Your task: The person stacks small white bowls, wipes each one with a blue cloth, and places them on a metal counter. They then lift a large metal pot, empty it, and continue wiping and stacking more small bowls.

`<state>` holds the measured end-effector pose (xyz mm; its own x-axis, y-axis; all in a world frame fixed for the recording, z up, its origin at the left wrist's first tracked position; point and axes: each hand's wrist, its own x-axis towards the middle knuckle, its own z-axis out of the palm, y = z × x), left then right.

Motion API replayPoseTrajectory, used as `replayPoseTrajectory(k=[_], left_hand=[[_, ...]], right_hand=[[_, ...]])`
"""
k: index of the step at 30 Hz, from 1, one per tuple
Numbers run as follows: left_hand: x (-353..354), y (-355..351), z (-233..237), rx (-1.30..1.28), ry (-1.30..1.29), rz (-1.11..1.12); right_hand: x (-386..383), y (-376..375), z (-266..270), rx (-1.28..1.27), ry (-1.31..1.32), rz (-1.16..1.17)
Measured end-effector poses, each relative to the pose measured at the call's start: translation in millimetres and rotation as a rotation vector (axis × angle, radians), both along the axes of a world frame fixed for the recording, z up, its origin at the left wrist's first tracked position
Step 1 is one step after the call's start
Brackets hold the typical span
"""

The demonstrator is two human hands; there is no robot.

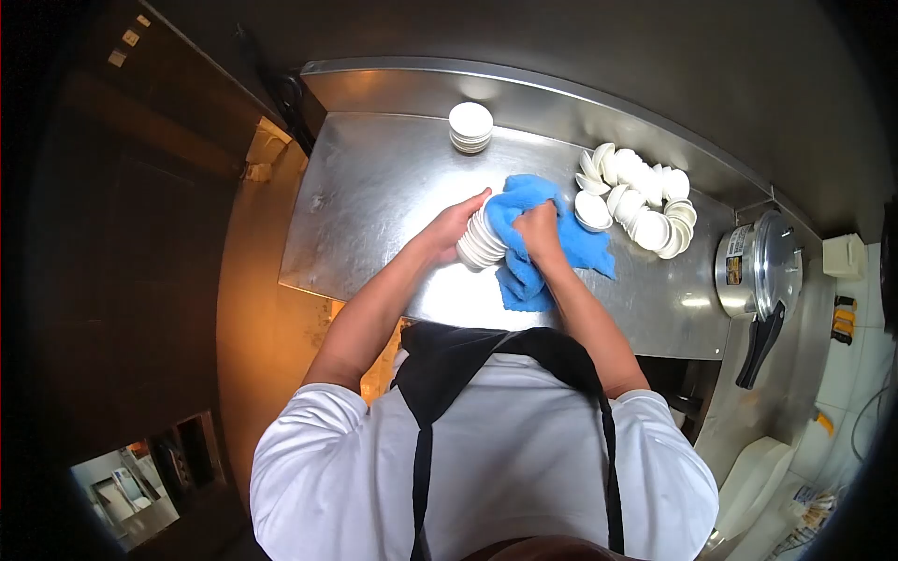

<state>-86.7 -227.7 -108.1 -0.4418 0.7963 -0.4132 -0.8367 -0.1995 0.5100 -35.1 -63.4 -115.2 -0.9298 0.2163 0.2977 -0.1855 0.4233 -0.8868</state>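
Observation:
My left hand (447, 227) grips a tilted stack of small white dishes (481, 241) above the steel counter (374, 206). Pressed against the top dish of that stack is my right hand (539, 230), which holds a blue cloth (538, 245). The cloth hangs down over the counter below my hands. Just right of the cloth lies a loose heap of several more small white dishes (640, 198), some on edge.
A short stack of white dishes (470, 126) stands at the back of the counter by the raised rim. A steel pressure cooker (758, 266) with a black handle sits at the right end. Dark wooden cabinetry lies to the left.

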Motion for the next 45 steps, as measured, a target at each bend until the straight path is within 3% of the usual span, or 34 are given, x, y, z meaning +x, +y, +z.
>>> replayPoseTrajectory(k=[5, 8, 11, 12, 15, 16, 19, 21, 22, 24, 25, 27, 28, 30, 33, 36, 39, 42, 43, 45], left_hand=[[4, -12, -2, 0.158, -0.087, 0.006], [1, -14, -15, 0.143, -0.115, -0.005], [2, -14, -15, 0.141, -0.158, -0.056], [5, -15, -12, 0.143, -0.124, -0.023], [2, -27, -13, 0.103, -0.167, -0.051], [3, -32, -13, 0.077, -0.168, -0.010], [7, -52, -9, 0.127, -0.152, 0.054], [10, -65, 0, 0.128, -0.190, 0.140], [12, -75, 7, 0.139, -0.194, 0.158], [14, -90, 9, 0.139, -0.206, 0.197], [14, -95, 8, 0.129, -0.213, 0.220], [13, -98, 10, 0.125, -0.205, 0.235], [11, -97, 5, 0.105, -0.189, 0.246], [5, -89, 1, 0.195, -0.134, 0.180], [-2, -72, -2, 0.201, -0.112, 0.126], [-3, -59, 5, 0.100, -0.127, 0.129], [-13, -55, -22, 0.108, -0.049, 0.098], [-15, -39, -14, 0.058, -0.062, 0.037], [-14, -30, -9, 0.035, -0.075, 0.022], [-16, -19, -14, 0.060, -0.085, -0.014]], right_hand=[[1, -7, -6, -0.042, 0.081, -0.108], [0, -16, 0, 0.035, 0.171, -0.034], [-3, -15, 26, 0.063, -0.063, 0.174], [-8, -10, 12, 0.070, 0.018, 0.167], [-12, -6, 17, -0.316, -0.061, -0.027], [-13, -4, 21, -0.654, -0.055, -0.017], [0, 14, 37, -0.985, -0.033, -0.052], [21, 56, 38, -1.055, -0.047, -0.117], [23, 97, 14, -1.194, 0.050, 0.201], [31, 116, 23, -1.123, 0.176, 0.265], [37, 92, 84, -0.921, 0.200, 0.011], [35, 66, 96, -0.420, 0.071, -0.114], [33, 90, 38, -0.576, -0.026, -0.118], [13, 100, -46, -0.580, -0.192, -0.137], [-32, 72, -57, -0.083, -0.414, 0.017], [-62, 51, -67, -0.488, -0.618, -0.128], [-44, 43, -53, -0.853, -0.761, -0.057], [-21, 11, -16, -0.631, -0.679, 0.232], [-13, -7, 4, -0.379, -0.475, 0.259], [-12, 0, -17, 0.237, -0.492, 0.238]])
